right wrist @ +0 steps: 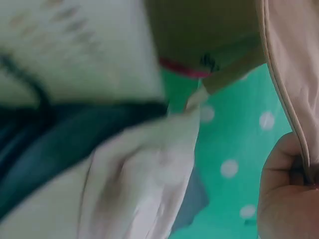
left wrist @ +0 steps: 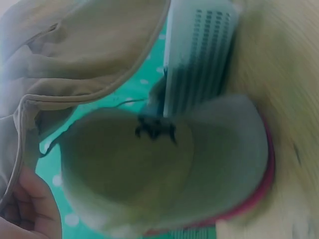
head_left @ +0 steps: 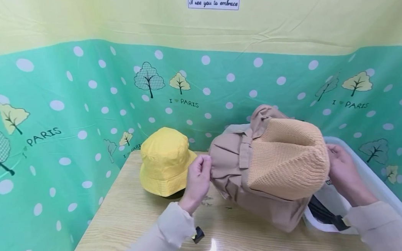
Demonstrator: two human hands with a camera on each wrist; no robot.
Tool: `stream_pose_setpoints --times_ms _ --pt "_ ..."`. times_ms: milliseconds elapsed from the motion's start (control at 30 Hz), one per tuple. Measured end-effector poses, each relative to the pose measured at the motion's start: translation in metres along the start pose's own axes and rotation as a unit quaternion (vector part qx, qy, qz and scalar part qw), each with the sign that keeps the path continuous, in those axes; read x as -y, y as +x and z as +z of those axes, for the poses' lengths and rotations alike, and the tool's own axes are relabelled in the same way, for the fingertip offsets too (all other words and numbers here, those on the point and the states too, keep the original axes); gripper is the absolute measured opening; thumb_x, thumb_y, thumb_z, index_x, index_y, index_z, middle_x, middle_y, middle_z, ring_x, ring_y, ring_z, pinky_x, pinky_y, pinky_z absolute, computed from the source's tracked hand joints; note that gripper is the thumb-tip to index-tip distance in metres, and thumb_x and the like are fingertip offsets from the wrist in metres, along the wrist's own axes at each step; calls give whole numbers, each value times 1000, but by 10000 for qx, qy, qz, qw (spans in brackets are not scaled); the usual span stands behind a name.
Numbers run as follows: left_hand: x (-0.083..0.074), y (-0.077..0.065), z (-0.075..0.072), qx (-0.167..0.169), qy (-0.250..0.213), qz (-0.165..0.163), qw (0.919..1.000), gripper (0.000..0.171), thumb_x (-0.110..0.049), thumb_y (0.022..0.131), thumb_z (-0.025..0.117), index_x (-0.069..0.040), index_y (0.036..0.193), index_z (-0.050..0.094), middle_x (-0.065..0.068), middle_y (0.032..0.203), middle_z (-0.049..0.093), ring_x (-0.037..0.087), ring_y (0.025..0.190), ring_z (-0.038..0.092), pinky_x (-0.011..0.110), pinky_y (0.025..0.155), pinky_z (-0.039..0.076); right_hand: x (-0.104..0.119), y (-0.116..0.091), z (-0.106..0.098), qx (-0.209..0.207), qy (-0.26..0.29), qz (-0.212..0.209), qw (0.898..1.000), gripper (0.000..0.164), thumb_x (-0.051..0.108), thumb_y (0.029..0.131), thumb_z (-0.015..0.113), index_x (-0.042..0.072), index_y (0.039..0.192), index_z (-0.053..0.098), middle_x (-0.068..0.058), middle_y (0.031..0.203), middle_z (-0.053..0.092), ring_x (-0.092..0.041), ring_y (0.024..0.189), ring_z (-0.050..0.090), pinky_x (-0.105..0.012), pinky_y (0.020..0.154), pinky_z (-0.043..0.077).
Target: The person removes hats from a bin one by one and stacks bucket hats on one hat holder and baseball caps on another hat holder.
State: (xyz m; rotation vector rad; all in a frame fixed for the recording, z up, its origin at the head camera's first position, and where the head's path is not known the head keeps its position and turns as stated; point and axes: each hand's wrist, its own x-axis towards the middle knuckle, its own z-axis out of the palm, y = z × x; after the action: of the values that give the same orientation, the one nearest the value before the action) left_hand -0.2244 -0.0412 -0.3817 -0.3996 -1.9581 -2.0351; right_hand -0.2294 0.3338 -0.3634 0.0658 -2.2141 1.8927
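A brown fabric sun hat (head_left: pixel 230 158) with a peach knitted crown (head_left: pixel 289 154) hangs tilted between both hands, over the table. My left hand (head_left: pixel 198 181) pinches its brim at the left, thumb on top; the left wrist view shows curled fingers (left wrist: pixel 37 201) at the brim's piped edge (left wrist: pixel 94 94). On the opposite side my right hand (head_left: pixel 347 172) grips the brim, and in the right wrist view its thumb and fingers close on the edge. Behind the sun hat, a pale cap (left wrist: pixel 144 169) with a pink brim edge stands mostly hidden in the head view.
Left of the hands, a yellow bucket hat (head_left: pixel 166 162) stands on the wooden table (head_left: pixel 123 214). A white plastic basket (head_left: pixel 381 191) at the right holds pale cloth (right wrist: pixel 149 184) and dark straps (head_left: pixel 322 212). A green dotted curtain (head_left: pixel 219 86) hangs behind.
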Motion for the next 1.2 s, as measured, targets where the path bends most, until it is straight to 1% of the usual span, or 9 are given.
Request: stream_pose_setpoints --times_ms 133,233,367,467,567,700,800,967,1200 --pt "-3 4 -24 -276 335 188 9989 23 -12 101 46 3 88 57 3 70 48 11 62 46 22 58 41 9 3 25 92 -705 30 9975 24 34 104 33 12 105 41 0 84 50 -8 70 53 -23 59 47" --pt "-8 6 -41 -471 563 184 9971 23 -13 101 47 2 87 58 3 70 49 12 63 46 23 60 42 14 4 44 77 -715 43 9974 22 29 105 31 9 107 39 -1 86 52 -7 73 54 -23 61 49" --pt "-14 10 -62 -653 805 19 9946 27 -19 102 47 -1 86 58 5 70 47 13 65 45 23 58 41 24 4 66 63 -1022 -53 9947 26 26 105 30 3 109 38 0 83 59 -6 72 58 -24 62 52" --pt "-19 13 -77 -773 995 -149 9919 29 -24 102 47 -2 87 58 6 72 46 14 67 46 24 59 41 31 4 81 106 -1050 -81 9944 27 25 105 32 0 111 39 -2 80 61 -7 68 58 -26 60 52" --pt "-25 17 -91 -885 1141 -296 9891 32 -28 102 46 -1 89 57 7 75 47 15 70 47 24 61 42 38 5 95 186 -973 -77 9951 27 25 105 33 -1 111 38 -6 77 58 -9 65 55 -28 57 50" --pt "-33 21 -109 -1044 1296 -458 9850 33 -31 102 46 -1 89 54 6 76 49 15 73 48 24 62 44 44 7 114 287 -831 -125 9960 28 21 104 35 -5 113 38 -9 74 59 -11 60 57 -29 55 52" --pt "-38 24 -122 -1171 1440 -468 9815 32 -30 101 46 -1 89 53 5 76 49 15 72 48 24 60 44 48 9 129 343 -776 -147 9963 27 18 104 37 -6 114 39 -10 69 59 -13 55 58 -31 53 53" --pt "-40 33 -144 -1498 1647 -324 9744 31 -29 101 47 -2 86 53 0 71 48 11 68 47 23 56 42 57 11 154 413 -836 -179 9955 24 18 103 39 -5 112 40 -8 64 56 -15 51 57 -33 51 52" --pt "-38 49 -170 -1987 1428 -210 9694 30 -24 100 50 -3 80 53 -7 64 47 7 62 45 19 52 39 68 18 188 427 -851 -132 9954 22 20 103 38 0 110 42 -10 64 58 -31 52 60 -43 54 53"
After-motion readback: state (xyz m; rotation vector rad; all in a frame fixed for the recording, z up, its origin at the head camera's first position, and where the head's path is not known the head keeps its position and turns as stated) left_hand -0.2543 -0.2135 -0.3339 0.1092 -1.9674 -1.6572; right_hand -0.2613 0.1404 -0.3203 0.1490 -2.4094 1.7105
